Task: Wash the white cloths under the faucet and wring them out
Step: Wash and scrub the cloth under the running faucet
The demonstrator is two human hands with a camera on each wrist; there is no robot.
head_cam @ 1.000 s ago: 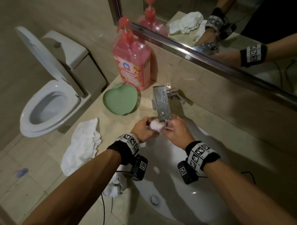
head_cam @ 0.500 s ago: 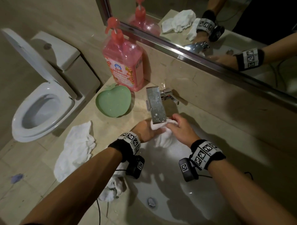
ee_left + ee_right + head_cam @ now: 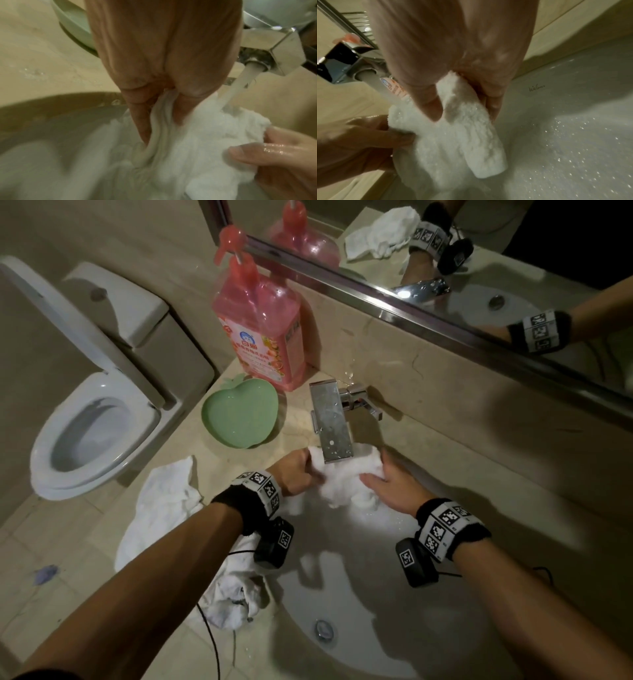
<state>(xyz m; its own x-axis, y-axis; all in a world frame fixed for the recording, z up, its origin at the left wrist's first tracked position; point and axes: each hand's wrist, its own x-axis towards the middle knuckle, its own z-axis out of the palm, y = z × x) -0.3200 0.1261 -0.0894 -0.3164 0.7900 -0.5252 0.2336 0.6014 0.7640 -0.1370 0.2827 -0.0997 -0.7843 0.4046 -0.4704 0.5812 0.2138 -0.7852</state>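
White terry cloth (image 3: 346, 477), sodden, limp and probably heavy, hangs beneath the faucet (image 3: 331, 426) spout, left hand (image 3: 297, 474) and right hand (image 3: 394, 487) pinching its bunched upper edges, the soundest purchase for wringing.

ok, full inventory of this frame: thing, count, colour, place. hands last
cloth under faucet: 1, white, held over basin
spare cloths: 2, white, counter left of basin
faucet: 1, chrome, running
basin: 1, white, in counter
soap bottle: 1, pink, by mirror
apple-shaped dish: 1, green, beside bottle
toilet: 1, white, lid up, far left
mirror: 1, above counter
left hand: grips cloth
right hand: grips cloth
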